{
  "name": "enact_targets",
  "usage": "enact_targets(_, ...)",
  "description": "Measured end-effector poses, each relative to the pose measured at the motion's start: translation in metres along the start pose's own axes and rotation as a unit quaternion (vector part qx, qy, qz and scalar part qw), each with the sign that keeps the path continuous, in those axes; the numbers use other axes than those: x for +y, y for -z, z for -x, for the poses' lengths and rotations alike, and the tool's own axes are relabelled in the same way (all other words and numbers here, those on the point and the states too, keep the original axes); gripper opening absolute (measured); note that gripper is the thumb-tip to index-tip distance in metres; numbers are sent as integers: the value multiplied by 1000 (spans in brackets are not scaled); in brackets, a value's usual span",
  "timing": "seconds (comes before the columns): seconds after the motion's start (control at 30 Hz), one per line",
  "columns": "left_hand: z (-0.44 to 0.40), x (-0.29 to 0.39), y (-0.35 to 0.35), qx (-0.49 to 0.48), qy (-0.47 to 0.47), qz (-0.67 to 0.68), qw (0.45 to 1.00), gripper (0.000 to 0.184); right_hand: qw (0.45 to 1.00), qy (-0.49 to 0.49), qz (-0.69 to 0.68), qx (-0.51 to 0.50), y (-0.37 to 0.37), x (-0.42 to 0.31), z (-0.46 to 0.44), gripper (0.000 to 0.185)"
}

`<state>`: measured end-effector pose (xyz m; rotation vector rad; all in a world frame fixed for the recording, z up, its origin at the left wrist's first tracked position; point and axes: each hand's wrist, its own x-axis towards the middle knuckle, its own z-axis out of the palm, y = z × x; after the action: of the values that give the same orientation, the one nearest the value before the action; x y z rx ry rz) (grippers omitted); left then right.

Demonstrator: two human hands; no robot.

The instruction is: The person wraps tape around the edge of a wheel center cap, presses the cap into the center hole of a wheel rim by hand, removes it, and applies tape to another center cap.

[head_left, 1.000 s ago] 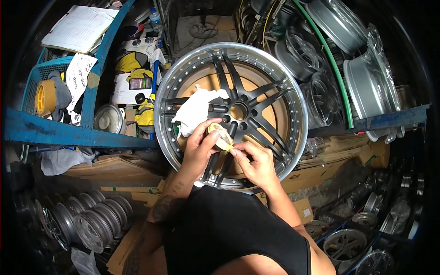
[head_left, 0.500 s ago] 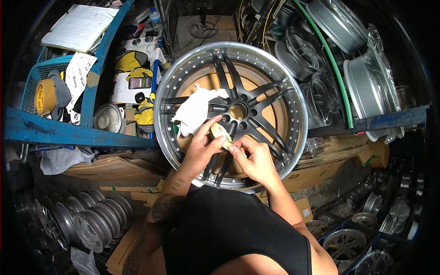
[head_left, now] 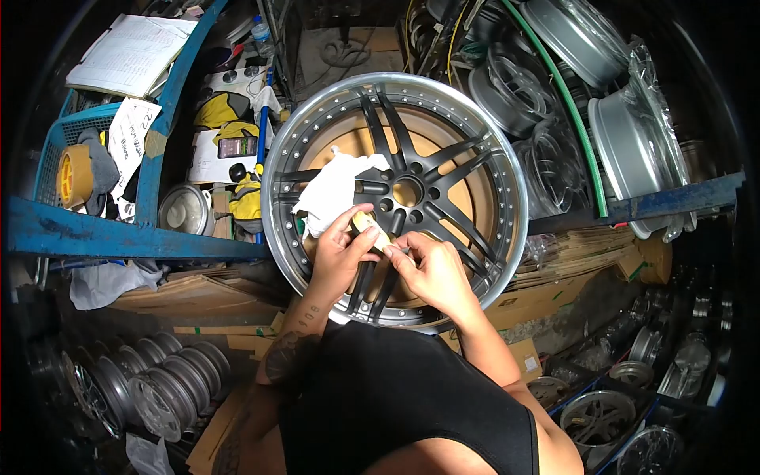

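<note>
A roll of pale yellow tape [head_left: 366,222] is in my left hand [head_left: 342,247], whose fingers are wrapped round it. From the roll a short pale strip runs to my right hand [head_left: 430,267], which pinches its end between thumb and fingers. Both hands are above a black wheel rim [head_left: 475,158] with a polished silver lip and a ring of small bolts. It lies face up beneath them. On its left spokes rests a crumpled white cloth [head_left: 331,190], just beyond my left fingertips.
At left, a blue shelf frame [head_left: 119,229] carries papers [head_left: 131,51], a blue basket [head_left: 51,158] and a wide tape roll [head_left: 75,176]. Yellow-black gloves [head_left: 237,133] and a phone [head_left: 237,147] lie beside it. Silver wheels [head_left: 625,146] stand right; more wheels [head_left: 170,392] sit lower left.
The tape roll has tilted and shifted slightly left in my left hand, and more of the pale strip shows between my hands. The whole view has shifted slightly.
</note>
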<state>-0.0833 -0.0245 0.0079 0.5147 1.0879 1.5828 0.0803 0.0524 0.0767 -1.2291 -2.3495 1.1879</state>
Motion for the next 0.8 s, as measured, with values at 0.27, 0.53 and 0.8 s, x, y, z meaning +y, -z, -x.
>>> enact_targets(0.27, 1, 3, 5, -5, 11, -20, 1000, 42, 996, 60, 59, 17, -1, 1, 3, 21)
enact_targets(0.53, -2, 6, 5, -9, 14, -25, 1000, 39, 999, 43, -5, 7, 2, -1, 5, 18)
enact_targets(0.8, 4, 4, 3, -33, 31, 9, 999, 40, 998, 41, 27, 26, -1, -2, 2, 21)
